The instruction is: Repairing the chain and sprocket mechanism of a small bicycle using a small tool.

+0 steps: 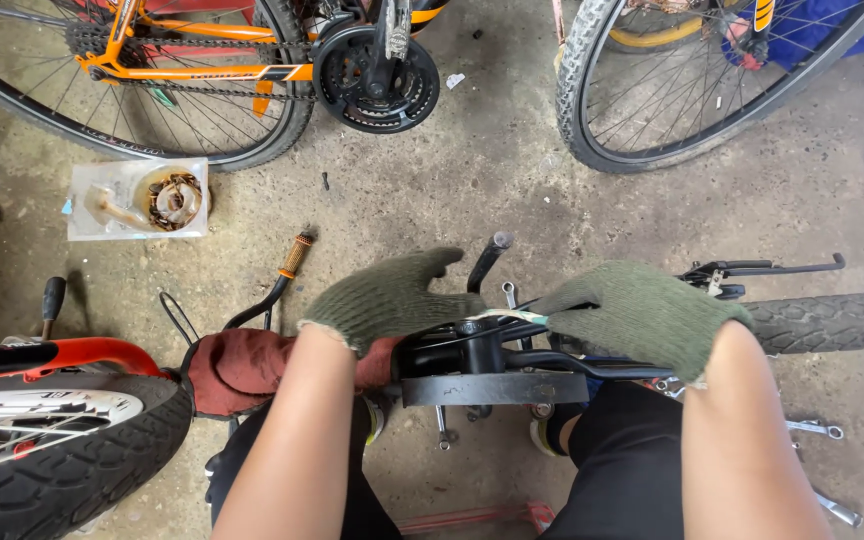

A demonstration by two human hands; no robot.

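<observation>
Both my hands wear green knit gloves. My left hand (387, 300) lies over the left end of a black metal bracket (492, 388) on a small bicycle between my knees, gripping it, with the thumb raised. My right hand (642, 315) comes in from the right and pinches a thin pale strip (508, 317) that lies across the top of the bracket. A dark red saddle (242, 368) sits just left of my left hand. A small spanner (509, 293) stands up behind the bracket.
An orange bicycle (202, 70) with its black chainring (377, 80) stands at the top left, and another wheel (672, 80) at the top right. A clear bag of rusty parts (137, 200) lies on the concrete. Tyres sit at the left (62, 460) and right (832, 320). Spanners (817, 430) lie by my right knee.
</observation>
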